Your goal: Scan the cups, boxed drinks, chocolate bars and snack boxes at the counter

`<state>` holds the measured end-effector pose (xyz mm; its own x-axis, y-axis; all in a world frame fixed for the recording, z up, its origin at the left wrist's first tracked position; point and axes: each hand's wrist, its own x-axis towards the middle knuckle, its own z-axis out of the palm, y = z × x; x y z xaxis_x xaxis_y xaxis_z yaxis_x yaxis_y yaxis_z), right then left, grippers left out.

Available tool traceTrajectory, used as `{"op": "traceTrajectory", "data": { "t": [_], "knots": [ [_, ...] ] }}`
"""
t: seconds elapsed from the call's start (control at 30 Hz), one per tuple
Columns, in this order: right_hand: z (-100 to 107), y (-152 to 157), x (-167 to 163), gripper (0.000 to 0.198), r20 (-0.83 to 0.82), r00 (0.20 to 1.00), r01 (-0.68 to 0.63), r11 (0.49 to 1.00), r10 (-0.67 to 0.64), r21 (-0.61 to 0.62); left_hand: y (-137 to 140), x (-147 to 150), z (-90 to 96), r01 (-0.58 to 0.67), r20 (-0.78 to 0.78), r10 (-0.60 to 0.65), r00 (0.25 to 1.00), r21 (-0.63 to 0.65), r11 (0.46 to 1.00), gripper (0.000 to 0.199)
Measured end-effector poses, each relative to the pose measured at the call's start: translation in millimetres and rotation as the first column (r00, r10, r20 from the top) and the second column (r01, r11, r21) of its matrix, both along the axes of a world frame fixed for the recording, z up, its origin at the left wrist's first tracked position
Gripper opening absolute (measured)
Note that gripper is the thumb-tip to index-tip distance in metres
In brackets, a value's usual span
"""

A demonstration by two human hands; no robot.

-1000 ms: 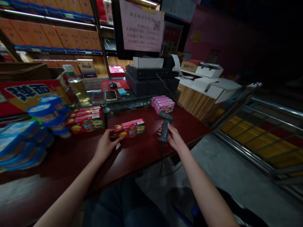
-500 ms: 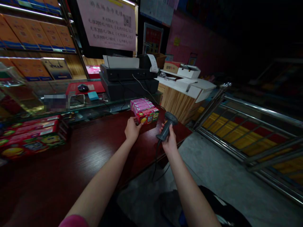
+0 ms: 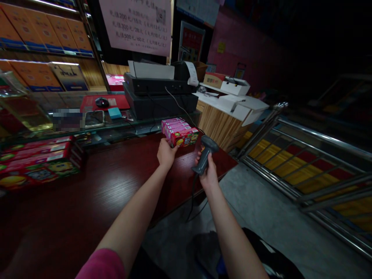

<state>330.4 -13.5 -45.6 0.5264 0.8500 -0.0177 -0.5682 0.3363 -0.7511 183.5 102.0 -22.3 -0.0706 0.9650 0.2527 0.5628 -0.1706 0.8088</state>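
Note:
My right hand (image 3: pixel 208 171) is wrapped round the handle of a dark grey barcode scanner (image 3: pixel 205 155), its head up and its cable hanging over the table's edge. My left hand (image 3: pixel 166 152) grips the near left corner of a red printed carton (image 3: pixel 186 138), thumb on the front and fingers at the side, partly hidden. Behind that carton, pink cartons (image 3: pixel 176 124) stand in a row against it on the dark red table (image 3: pixel 116 193). Several more red cartons (image 3: pixel 37 164) stand side by side at the table's left.
A glass shelf behind the table carries a black cash drawer (image 3: pixel 162 106), a mouse (image 3: pixel 101 102) on a red mat, a phone (image 3: pixel 94 118) and a small blue box (image 3: pixel 114 113). Metal railings (image 3: pixel 290 170) stand right, beyond the grey floor (image 3: pixel 255 201).
My left hand and the red carton have shifted slightly right, close against the pink row. The scanner stays in my right hand, nearly still. The view has tilted down a little.

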Motion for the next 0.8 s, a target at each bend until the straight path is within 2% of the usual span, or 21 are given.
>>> {"op": "traceTrajectory", "data": {
  "t": [0.1,0.2,0.27,0.37,0.5,0.63,0.7,0.8],
  "knots": [
    [8,-5,-1,0.037,-0.056,0.997,-0.055,0.998,0.055,-0.001,-3,-5,-7.1,0.029,0.049,-0.033,0.998,0.077,0.997,0.061],
    [13,-13,-3,0.034,-0.060,0.983,-0.172,0.985,0.171,-0.022,-9,-27,-18.5,0.113,0.150,-0.137,0.979,0.158,0.981,0.065],
    [14,-16,-8,0.034,-0.020,0.964,-0.265,0.963,0.265,-0.040,-18,-56,-25.3,0.137,0.184,-0.174,0.967,0.201,0.970,0.059],
    [15,-17,-33,0.033,0.028,0.911,-0.409,0.910,0.412,-0.063,-38,-123,-27.7,0.119,0.125,-0.154,0.980,0.255,0.960,0.051],
    [21,-7,-96,0.030,0.008,0.783,-0.619,0.780,0.622,-0.085,-74,-239,-13.1,0.019,-0.093,0.015,0.996,0.355,0.935,0.045],
    [32,11,-178,0.030,-0.027,0.620,-0.783,0.616,0.784,-0.082,-113,-349,4.8,-0.121,-0.257,0.265,0.929,0.467,0.876,0.045],
    [36,21,-218,0.029,-0.034,0.546,-0.836,0.541,0.837,-0.091,-126,-386,8.8,-0.176,-0.292,0.358,0.887,0.503,0.846,0.051],
    [37,34,-268,0.029,-0.014,0.477,-0.874,0.472,0.879,-0.117,-131,-415,7.9,-0.265,-0.266,0.446,0.855,0.516,0.815,0.068]
  ]
}}
